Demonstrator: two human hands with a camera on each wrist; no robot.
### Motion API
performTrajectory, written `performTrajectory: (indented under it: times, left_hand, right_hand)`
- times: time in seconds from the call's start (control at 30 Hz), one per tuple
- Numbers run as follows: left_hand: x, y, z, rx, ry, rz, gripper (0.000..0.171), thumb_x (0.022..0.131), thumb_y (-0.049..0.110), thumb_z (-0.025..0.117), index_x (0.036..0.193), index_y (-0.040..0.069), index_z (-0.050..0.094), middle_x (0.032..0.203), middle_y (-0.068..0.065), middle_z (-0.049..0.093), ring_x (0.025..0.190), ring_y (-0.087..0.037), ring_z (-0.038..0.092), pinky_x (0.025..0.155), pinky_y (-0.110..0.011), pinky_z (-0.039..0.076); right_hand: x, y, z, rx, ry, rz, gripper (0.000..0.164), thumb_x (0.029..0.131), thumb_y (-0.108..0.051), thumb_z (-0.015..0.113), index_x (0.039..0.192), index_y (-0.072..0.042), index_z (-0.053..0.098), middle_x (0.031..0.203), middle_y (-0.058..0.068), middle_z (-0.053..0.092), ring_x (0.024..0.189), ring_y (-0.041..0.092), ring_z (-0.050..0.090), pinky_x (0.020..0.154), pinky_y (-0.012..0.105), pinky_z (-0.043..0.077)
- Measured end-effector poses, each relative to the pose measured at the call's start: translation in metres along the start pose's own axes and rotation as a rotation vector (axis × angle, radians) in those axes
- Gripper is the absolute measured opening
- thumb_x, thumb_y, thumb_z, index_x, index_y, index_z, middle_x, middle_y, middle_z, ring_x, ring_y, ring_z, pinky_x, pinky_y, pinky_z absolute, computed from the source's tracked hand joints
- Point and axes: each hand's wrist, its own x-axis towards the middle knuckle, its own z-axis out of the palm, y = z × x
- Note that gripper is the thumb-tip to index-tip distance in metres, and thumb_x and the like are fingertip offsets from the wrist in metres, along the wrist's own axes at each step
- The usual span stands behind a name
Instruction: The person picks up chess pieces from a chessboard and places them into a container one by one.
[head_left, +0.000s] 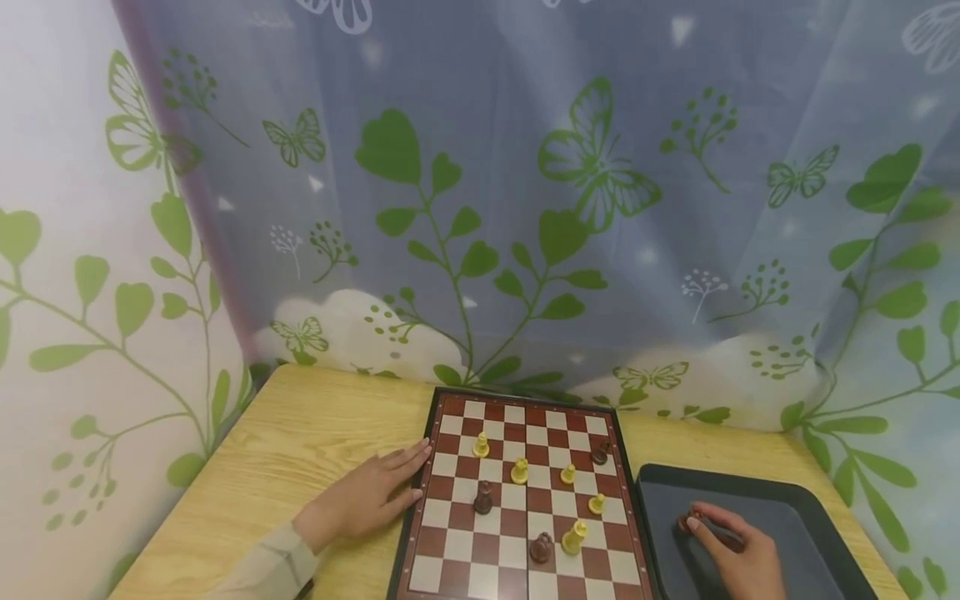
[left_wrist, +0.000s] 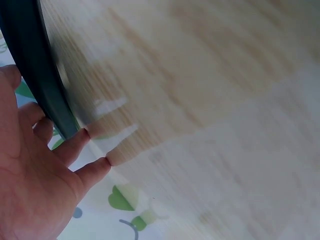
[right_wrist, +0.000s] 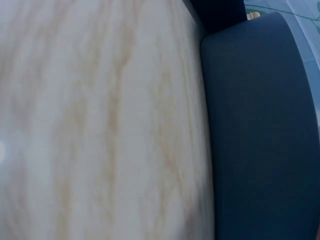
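My right hand (head_left: 738,557) pinches a small dark brown chess piece (head_left: 685,522) between thumb and fingers over the grey tray (head_left: 806,533). Its exact type cannot be made out. My left hand (head_left: 366,497) lies at the left edge of the red-and-white chessboard (head_left: 474,546), fingers extended. In the left wrist view, those fingers (left_wrist: 95,172) are spread on the table beside the board's dark side (left_wrist: 37,65). Several yellow pieces stand on the board, among them a rook (head_left: 520,472) and a pawn (head_left: 567,475). Three brown pieces are there too, one a knight (head_left: 600,452).
The board and tray stand side by side on a wooden table (head_left: 322,408). A printed curtain (head_left: 480,208) with leaves and butterflies hangs behind the table. Only the tray's outer wall (right_wrist: 260,125) and the tabletop fill most of the right wrist view; the hand is barely visible there.
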Motion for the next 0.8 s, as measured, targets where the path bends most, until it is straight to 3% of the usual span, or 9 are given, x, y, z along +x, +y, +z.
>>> performTrajectory:
  times: [0.13,0.3,0.37,0.43,0.53,0.7,0.8]
  left_hand:
    - [-0.0001,0.0009,-0.0008,0.005,0.009,0.007,0.063,0.109,0.045,0.04,0.16,0.009,0.031,0.167,-0.006,0.026,0.147,-0.037,0.039,0.114,-0.064,0.036]
    - [-0.0012,0.0014,-0.0007,0.004,0.001,0.005,0.063,0.109,0.046,0.04,0.16,0.009,0.032,0.167,-0.006,0.027,0.147,-0.037,0.039,0.114,-0.064,0.036]
    - [-0.0006,0.0012,-0.0006,0.0,0.0,0.004,0.063,0.109,0.046,0.04,0.16,0.01,0.031,0.167,-0.007,0.027,0.147,-0.037,0.039,0.114,-0.065,0.035]
    - [-0.0001,0.0008,-0.0001,-0.008,0.0,0.004,0.063,0.109,0.047,0.04,0.16,0.01,0.031,0.167,-0.007,0.026,0.147,-0.037,0.039,0.114,-0.066,0.034]
    - [0.0002,0.0003,0.0003,-0.006,-0.001,0.002,0.064,0.109,0.047,0.039,0.16,0.01,0.03,0.167,-0.006,0.026,0.147,-0.037,0.038,0.114,-0.066,0.034]
    - [0.0,0.0006,0.0003,0.008,0.0,-0.003,0.063,0.109,0.047,0.039,0.16,0.01,0.031,0.167,-0.006,0.026,0.147,-0.036,0.038,0.114,-0.064,0.035]
    - [0.0006,0.0012,0.0009,0.01,0.004,0.002,0.063,0.109,0.046,0.04,0.16,0.01,0.032,0.167,-0.006,0.027,0.147,-0.037,0.039,0.114,-0.064,0.036]
  right_hand:
    - [-0.001,-0.0013,0.0011,-0.045,0.043,-0.034,0.048,0.093,-0.039,0.075,0.127,-0.006,0.071,0.123,0.014,0.072,0.082,-0.021,0.051,0.084,0.033,0.061]
    - [-0.0027,-0.0021,0.0023,-0.077,0.072,-0.066,0.045,0.093,-0.038,0.075,0.124,-0.005,0.073,0.122,0.016,0.072,0.083,-0.023,0.048,0.083,0.032,0.06]
    - [-0.0021,-0.002,0.002,-0.086,0.07,-0.087,0.044,0.094,-0.036,0.074,0.124,-0.003,0.072,0.124,0.019,0.071,0.089,-0.01,0.061,0.084,0.038,0.06]
    - [-0.0018,-0.0022,0.0019,-0.104,0.066,-0.109,0.042,0.096,-0.032,0.073,0.125,-0.002,0.072,0.126,0.021,0.069,0.1,0.011,0.069,0.089,0.043,0.059]
    - [-0.002,-0.0036,0.0014,-0.136,0.038,-0.138,0.04,0.097,-0.027,0.071,0.127,-0.001,0.07,0.129,0.023,0.067,0.118,0.042,0.062,0.096,0.054,0.053]
    - [-0.0025,-0.0033,-0.0008,-0.16,-0.033,-0.146,0.041,0.099,-0.024,0.069,0.131,0.0,0.066,0.131,0.025,0.065,0.124,0.048,0.056,0.101,0.059,0.047]
    - [-0.0025,0.0005,-0.002,-0.187,-0.024,-0.178,0.039,0.097,-0.023,0.071,0.129,-0.001,0.069,0.127,0.024,0.068,0.121,0.048,0.058,0.098,0.06,0.049]
